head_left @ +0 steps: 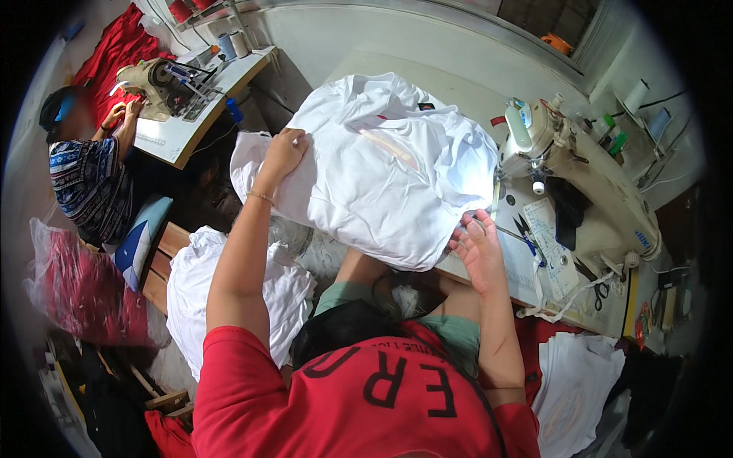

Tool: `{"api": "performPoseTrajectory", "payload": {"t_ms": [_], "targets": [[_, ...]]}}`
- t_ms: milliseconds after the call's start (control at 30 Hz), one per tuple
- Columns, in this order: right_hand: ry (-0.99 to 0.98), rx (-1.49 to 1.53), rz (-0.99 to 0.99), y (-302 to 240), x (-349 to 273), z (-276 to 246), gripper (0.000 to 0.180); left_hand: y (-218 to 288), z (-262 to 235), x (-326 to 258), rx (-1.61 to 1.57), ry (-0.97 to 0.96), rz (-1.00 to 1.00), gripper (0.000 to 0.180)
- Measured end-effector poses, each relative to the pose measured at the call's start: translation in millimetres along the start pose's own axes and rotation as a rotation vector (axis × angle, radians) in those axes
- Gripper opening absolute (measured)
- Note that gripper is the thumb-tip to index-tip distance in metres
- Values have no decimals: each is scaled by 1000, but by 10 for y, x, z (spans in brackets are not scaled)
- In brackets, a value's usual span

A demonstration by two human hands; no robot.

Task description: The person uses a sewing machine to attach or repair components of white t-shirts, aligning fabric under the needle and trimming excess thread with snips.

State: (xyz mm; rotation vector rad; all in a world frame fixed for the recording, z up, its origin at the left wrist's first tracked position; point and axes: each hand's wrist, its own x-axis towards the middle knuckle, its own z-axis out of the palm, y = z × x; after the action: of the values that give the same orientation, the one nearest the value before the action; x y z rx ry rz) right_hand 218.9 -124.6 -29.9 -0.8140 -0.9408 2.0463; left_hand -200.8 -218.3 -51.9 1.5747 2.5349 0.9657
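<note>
A white T-shirt (351, 183) with a pale print and a dark neck label lies bunched across the table edge and over my lap. My left hand (285, 155) is closed on the cloth at its left side. By the shirt's lower right edge is my right hand (479, 250), palm turned up and fingers curled. A thin dark loop shows at its fingertips, too small to name. Just right of that hand, blue-handled snips (528, 238) lie on the table. The sewing machine (573, 168) stands beyond, its lamp lighting the shirt's right side.
A white cloth pile (229, 282) is at my left, and another white shirt (576, 389) hangs low at right. Black scissors (602, 294) rest near the table's right end. At far left a person (92, 168) works at a second sewing machine (156, 84). A plastic-wrapped red bundle (84, 290) sits below.
</note>
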Motion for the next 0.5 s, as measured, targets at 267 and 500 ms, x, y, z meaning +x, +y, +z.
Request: {"api": "performPoseTrajectory", "payload": {"t_ms": [267,500], "targets": [[-21,-861,-279,217,47,105,66,599,-697,-608,256,-359,-126,18],[-33,-1060,-351,260,96,49,17,-479,-249,-372,173,248,-86,47]]}}
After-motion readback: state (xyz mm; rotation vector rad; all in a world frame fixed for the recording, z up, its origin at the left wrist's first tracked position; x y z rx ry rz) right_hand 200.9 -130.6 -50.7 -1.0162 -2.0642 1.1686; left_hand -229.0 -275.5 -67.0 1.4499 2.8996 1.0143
